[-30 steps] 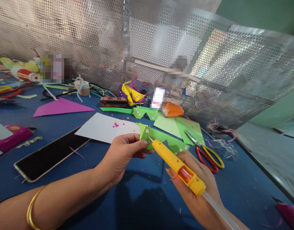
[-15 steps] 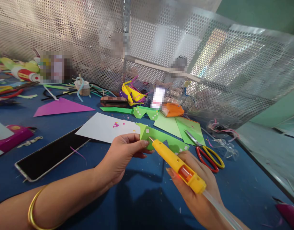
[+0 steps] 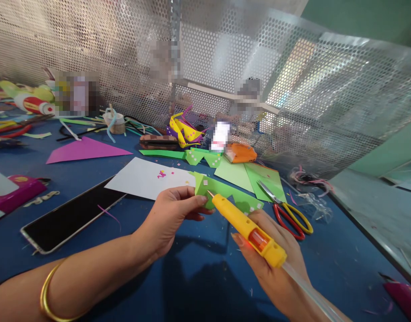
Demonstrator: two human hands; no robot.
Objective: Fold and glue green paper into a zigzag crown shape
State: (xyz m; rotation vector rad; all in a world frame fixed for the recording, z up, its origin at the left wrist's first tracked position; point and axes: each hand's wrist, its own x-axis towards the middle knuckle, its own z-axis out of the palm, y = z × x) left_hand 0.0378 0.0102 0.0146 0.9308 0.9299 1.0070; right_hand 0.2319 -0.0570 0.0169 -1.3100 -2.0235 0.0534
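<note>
My left hand pinches the left end of a green paper eye mask between thumb and fingers. Small pale squares dot the mask, and a notch shows along its lower edge. In my right hand is a yellow hot glue gun, its metal tip pointing at the mask, close to my left thumb and just below a pale square. Whether the tip touches the paper I cannot tell. A clear glue stick runs out of the gun's back, and a red glow shows on its side.
Red-and-yellow scissors lie right of my right hand. White paper with pink bits overlaps a dark phone. Behind stand another green mask, a pencil case and a perforated metal screen. Purple paper lies left.
Both hands keep their grips with almost no movement. The glue gun's tip has shifted very slightly left along with the whole view.
</note>
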